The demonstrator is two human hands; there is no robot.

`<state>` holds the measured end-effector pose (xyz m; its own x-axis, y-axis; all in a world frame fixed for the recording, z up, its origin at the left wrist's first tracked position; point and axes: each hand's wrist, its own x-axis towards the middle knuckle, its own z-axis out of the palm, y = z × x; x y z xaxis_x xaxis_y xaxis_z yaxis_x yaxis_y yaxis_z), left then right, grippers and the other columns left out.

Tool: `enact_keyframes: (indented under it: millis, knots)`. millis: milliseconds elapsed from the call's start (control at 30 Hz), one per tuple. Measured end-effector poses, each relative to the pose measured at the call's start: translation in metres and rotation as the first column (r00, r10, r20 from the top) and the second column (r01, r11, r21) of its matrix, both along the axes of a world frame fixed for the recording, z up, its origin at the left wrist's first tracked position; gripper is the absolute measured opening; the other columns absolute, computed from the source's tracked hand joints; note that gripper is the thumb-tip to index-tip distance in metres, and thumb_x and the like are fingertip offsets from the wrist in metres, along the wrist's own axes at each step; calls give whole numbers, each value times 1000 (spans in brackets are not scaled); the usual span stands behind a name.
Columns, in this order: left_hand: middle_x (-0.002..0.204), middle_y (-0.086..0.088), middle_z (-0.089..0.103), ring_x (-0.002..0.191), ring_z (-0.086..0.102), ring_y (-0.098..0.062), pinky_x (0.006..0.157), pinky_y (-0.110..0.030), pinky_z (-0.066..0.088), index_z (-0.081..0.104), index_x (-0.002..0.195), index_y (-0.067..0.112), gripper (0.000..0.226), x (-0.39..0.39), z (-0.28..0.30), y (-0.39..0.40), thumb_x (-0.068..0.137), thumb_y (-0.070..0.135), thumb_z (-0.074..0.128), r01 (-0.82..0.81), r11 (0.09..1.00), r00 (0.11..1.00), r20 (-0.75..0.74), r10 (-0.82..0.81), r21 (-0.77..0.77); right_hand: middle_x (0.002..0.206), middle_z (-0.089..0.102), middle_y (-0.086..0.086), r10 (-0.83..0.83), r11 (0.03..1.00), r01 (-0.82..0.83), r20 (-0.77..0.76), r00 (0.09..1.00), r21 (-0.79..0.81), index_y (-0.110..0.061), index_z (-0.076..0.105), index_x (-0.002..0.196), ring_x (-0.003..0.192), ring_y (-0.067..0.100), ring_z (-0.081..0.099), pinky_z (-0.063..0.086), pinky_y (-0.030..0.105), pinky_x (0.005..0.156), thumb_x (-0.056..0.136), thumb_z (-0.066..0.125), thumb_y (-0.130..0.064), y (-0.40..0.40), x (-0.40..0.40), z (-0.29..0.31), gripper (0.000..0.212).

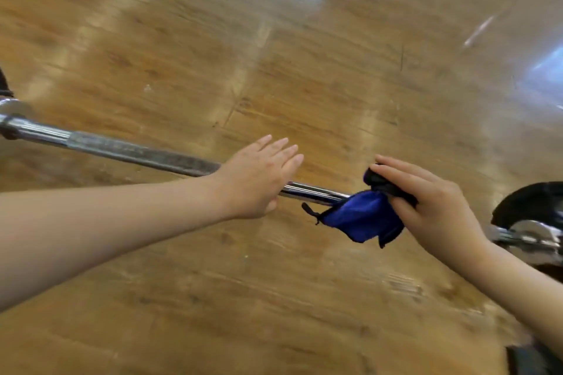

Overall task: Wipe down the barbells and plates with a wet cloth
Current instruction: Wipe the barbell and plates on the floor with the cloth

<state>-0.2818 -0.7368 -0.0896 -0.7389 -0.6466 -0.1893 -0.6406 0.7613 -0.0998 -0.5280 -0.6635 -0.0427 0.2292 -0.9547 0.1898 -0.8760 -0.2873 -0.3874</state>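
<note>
Barbell lies across the wooden floor, left to right. Left hand, fingers straight, steadies the bar; right hand grips the soft blue cloth against it. Heavy, slick steel: best to wrap the cloth round the shaft.

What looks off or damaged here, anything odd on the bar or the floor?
Nothing on the barbell looks damaged. The wooden floor shows a few dark scuff marks, one near the top middle. The blue cloth hangs bunched under the right hand, which seems normal for wiping.
</note>
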Motion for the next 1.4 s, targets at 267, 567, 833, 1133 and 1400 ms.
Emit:
enact_keyframes:
  millis: [267, 567, 833, 1133, 1400]
  knots:
    - [158, -13, 9, 146, 7, -26, 117, -36, 7, 7, 150, 6, 88, -114, 18, 8, 89, 45, 56, 93, 982, 995, -58, -85, 165, 116, 57, -7, -412, 906, 414, -32, 910, 94, -8, 69, 110, 108, 10, 53, 36, 22, 95, 76, 57, 17, 39, -71, 19, 44]
    - [155, -12, 22, 144, 15, -26, 116, -38, 13, 14, 148, 6, 83, -177, -9, 24, 87, 36, 60, -187, 936, 979, -18, 201, 299, 122, 62, 12, -327, 938, 330, -44, 944, 110, -2, 68, 112, 112, 30, 59, 34, 22, 100, 68, 63, 18, 51, -71, -19, 49]
    - [111, -2, 63, 108, 56, -23, 102, -31, 29, 56, 106, 18, 20, -165, -21, 31, 90, 14, 45, -188, 966, 967, -137, 213, 174, 113, 67, 11, -292, 955, 295, 101, 951, -16, -2, 69, 108, 107, 23, 61, 39, 20, 94, 77, 70, -14, 23, -38, -71, 32]
    - [97, -14, 69, 96, 65, -30, 95, -39, 45, 67, 91, 6, 31, -163, -28, 33, 60, 3, 70, -182, 979, 940, -275, 200, 88, 116, 66, 12, -352, 931, 358, 88, 932, -71, -1, 67, 112, 110, 24, 61, 36, 19, 99, 84, 58, -7, 37, -59, -80, 30]
    - [63, -10, 65, 64, 66, -29, 77, -42, 54, 62, 63, 7, 19, -155, -30, 40, 54, -1, 48, -197, 979, 924, -326, 202, 47, 110, 67, 16, -288, 926, 317, 161, 944, -206, 2, 69, 105, 107, 22, 57, 42, 24, 98, 84, 58, 0, 38, -41, -84, 23]
